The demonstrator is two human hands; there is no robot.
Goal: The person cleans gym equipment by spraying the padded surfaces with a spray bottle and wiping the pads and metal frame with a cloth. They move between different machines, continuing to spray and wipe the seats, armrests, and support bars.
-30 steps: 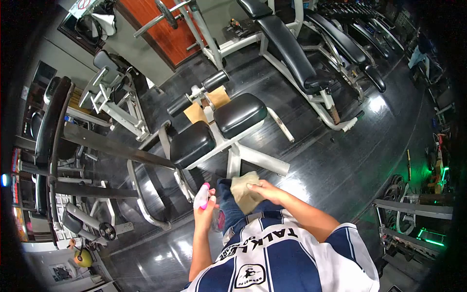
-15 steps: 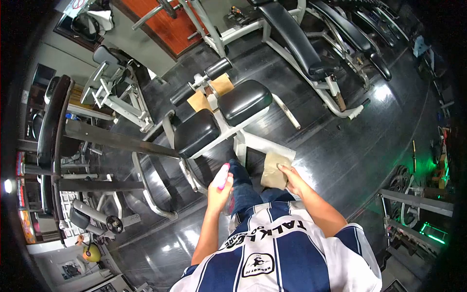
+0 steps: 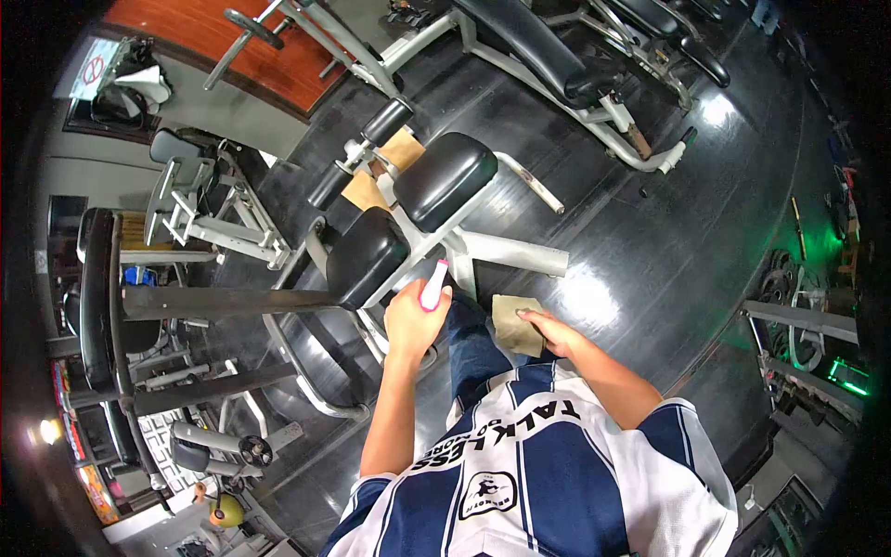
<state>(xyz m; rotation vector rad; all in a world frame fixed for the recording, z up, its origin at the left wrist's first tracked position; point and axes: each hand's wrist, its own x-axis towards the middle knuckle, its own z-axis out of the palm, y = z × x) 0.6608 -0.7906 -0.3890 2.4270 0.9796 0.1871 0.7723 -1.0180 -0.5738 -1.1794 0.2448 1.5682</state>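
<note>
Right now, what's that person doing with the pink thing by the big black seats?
A person in a striped shirt is at a machine with two black pads. The left hand is wrapped around a small pink-and-white bottle. The right hand holds a tan cloth that hangs over the person's legs. The cloth is not on the pads, and I can't tell what is in the bottle.

Ahead of the left hand (image 3: 418,316), the left black pad (image 3: 368,257) and right black pad (image 3: 445,181) leave only a narrow slot between them, and a long dark bar (image 3: 223,302) bars its outer side. Beyond the right hand (image 3: 549,334) runs a white beam (image 3: 515,252); rightward, open floor (image 3: 640,278) gives room.
</note>
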